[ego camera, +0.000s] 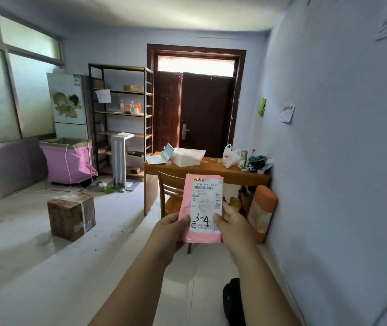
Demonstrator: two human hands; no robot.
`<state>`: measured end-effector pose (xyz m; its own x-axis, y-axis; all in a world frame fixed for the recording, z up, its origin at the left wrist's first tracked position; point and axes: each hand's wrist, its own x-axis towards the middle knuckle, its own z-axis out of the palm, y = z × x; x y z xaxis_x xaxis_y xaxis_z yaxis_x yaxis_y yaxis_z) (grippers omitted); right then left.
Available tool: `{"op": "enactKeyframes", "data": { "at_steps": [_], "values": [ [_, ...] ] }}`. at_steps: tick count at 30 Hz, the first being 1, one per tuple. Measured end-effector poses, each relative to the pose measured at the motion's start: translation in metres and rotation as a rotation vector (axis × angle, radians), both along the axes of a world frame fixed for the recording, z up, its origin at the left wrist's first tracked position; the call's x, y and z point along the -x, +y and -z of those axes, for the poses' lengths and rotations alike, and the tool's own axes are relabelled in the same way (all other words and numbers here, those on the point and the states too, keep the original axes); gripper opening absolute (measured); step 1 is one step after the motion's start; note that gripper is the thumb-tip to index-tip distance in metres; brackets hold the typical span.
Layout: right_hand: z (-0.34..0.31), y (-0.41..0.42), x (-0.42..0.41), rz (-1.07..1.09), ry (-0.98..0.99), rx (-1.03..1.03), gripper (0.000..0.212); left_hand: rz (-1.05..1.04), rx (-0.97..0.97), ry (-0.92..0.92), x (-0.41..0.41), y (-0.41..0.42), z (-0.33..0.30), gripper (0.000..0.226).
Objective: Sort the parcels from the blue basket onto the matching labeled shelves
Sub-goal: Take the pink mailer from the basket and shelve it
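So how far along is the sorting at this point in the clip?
Done: cannot be judged; the blue basket is out of view, and two small boxes sit on the metal shelf unit. In hand: the left hand and right hand hold one pink parcel, upright, handwritten "3-4" facing the camera. Left: carrying it to the matching shelf, across the room.

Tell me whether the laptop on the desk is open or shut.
Open. The laptop sits at the left end of the wooden desk with its lid raised and its lit screen showing.

One pink parcel [203, 208], one cardboard box [71, 215], one chair [171, 196].
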<state>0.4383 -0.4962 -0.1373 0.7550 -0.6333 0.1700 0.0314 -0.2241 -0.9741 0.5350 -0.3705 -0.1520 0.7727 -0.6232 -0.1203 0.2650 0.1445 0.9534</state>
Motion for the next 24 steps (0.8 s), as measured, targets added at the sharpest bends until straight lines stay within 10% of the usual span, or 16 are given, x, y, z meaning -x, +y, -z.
{"op": "enactKeyframes", "data": {
  "at_steps": [13,24],
  "values": [
    [-0.013,0.010,0.050,0.174,-0.063,-0.040,0.038,0.175,0.115,-0.042,0.028,-0.021,-0.025,0.021],
    [-0.038,0.101,0.223,0.972,-0.177,0.020,0.035,0.878,0.141,0.026,0.166,-0.038,-0.035,0.023]
  ]
}}
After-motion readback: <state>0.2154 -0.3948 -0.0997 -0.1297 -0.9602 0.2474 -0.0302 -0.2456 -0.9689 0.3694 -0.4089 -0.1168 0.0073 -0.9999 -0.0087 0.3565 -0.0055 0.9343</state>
